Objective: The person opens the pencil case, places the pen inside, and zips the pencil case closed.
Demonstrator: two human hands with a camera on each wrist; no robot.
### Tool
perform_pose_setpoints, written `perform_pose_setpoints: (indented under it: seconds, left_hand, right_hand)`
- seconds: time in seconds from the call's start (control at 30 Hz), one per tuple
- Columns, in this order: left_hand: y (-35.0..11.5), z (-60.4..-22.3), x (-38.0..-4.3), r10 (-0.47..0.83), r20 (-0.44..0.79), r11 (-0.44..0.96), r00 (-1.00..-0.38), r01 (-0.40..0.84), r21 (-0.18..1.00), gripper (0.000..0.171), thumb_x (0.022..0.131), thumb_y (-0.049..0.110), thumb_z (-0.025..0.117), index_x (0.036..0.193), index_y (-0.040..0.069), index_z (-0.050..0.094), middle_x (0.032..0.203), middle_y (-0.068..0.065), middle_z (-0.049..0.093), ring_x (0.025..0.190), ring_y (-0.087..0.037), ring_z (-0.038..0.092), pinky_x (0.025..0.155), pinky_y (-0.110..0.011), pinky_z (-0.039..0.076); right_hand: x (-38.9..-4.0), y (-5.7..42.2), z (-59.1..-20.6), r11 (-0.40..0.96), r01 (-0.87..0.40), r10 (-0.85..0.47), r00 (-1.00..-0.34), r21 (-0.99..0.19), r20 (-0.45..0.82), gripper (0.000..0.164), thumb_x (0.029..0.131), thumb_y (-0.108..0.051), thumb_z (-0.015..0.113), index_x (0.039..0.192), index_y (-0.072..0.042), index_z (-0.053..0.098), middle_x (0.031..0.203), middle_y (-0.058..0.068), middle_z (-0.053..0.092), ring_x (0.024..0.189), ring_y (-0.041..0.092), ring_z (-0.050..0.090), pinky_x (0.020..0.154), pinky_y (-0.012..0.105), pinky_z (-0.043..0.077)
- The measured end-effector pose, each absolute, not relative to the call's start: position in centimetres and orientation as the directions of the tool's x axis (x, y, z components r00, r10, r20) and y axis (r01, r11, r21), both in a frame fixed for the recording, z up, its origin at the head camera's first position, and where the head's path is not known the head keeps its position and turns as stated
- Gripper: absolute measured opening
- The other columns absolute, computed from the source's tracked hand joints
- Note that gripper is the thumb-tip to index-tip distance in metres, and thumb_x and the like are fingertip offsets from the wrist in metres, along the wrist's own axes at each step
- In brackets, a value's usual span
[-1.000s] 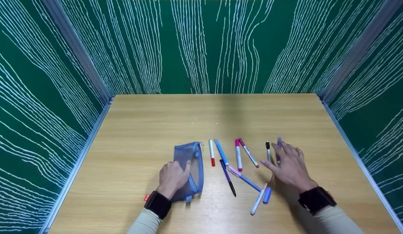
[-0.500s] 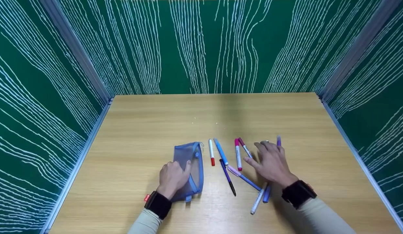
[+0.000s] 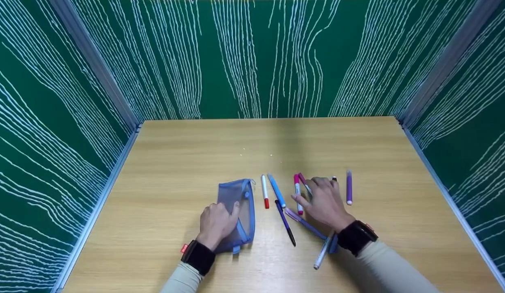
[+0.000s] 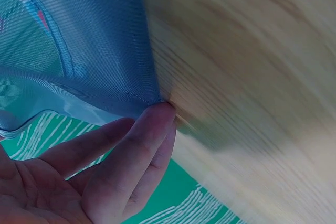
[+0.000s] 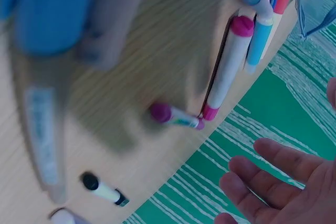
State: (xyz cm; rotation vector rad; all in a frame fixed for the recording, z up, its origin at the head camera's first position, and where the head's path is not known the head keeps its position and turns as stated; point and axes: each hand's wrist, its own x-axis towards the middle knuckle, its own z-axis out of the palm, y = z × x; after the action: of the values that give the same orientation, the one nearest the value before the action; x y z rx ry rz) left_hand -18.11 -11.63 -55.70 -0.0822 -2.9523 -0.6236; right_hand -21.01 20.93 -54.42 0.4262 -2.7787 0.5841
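A blue mesh pencil case (image 3: 227,194) lies on the table left of the pens. My left hand (image 3: 218,223) grips its near left side, thumb on top; in the left wrist view the fingertips (image 4: 157,116) meet at the mesh edge. My right hand (image 3: 326,204), fingers spread and holding nothing, hovers over the markers. Partly under it lie a magenta-capped marker (image 3: 300,206), a darker magenta marker (image 5: 178,118) and a black-capped marker (image 5: 105,188). A purple marker (image 3: 349,187) lies to its right.
Between case and right hand are a red-capped marker (image 3: 265,191), a light blue pen (image 3: 276,191), a dark pen (image 3: 286,224) and a pink-and-blue pen (image 3: 305,224). Nearer me lies a white marker (image 3: 323,254) beside a blue-capped one (image 3: 333,245). Green walls (image 3: 232,61) enclose the wooden table (image 3: 175,162).
My right hand has moved left, from beside the purple marker to over the magenta ones, uncovering the purple marker. The left hand and pencil case stay in place.
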Motion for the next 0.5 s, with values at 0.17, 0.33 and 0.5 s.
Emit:
perform_pose_setpoints:
  seconds: [0.17, 0.33, 0.5]
  left_hand:
    - [-11.6, -55.7, -18.1, 0.026, 0.121, 0.913, -0.992, 0.073, 0.401, 0.063, 0.102, 0.051, 0.048, 0.052, 0.014, 0.041, 0.063, -0.009, 0.057, 0.060, -0.024, 0.058, 0.060, -0.040, 0.050]
    - [-11.6, -55.7, -18.1, 0.015, 0.133, 0.910, -0.991, 0.069, 0.409, 0.062, 0.101, 0.049, 0.049, 0.050, 0.014, 0.043, 0.066, -0.011, 0.061, 0.066, -0.031, 0.064, 0.062, -0.043, 0.051]
    - [-11.6, -55.7, -18.1, 0.020, 0.135, 0.905, -0.991, 0.075, 0.418, 0.062, 0.101, 0.048, 0.049, 0.051, 0.013, 0.043, 0.066, -0.012, 0.062, 0.068, -0.033, 0.065, 0.065, -0.045, 0.051]
  right_hand:
    - [-21.6, 19.4, -54.7, 0.876, -0.369, -0.257, -0.903, -0.310, 0.345, 0.063, 0.090, -0.052, 0.074, 0.123, 0.001, 0.069, 0.119, 0.022, 0.068, 0.114, 0.041, 0.059, 0.099, 0.059, 0.036]
    - [-22.2, 18.0, -54.8, 0.874, -0.397, -0.284, -0.885, -0.281, 0.369, 0.054, 0.090, -0.050, 0.075, 0.109, 0.000, 0.072, 0.114, 0.020, 0.070, 0.106, 0.038, 0.062, 0.093, 0.055, 0.038]
    - [-22.6, 16.6, -54.7, 0.872, -0.400, -0.288, -0.885, -0.282, 0.364, 0.047, 0.091, -0.048, 0.075, 0.103, -0.002, 0.073, 0.101, 0.012, 0.071, 0.098, 0.034, 0.062, 0.091, 0.052, 0.038]
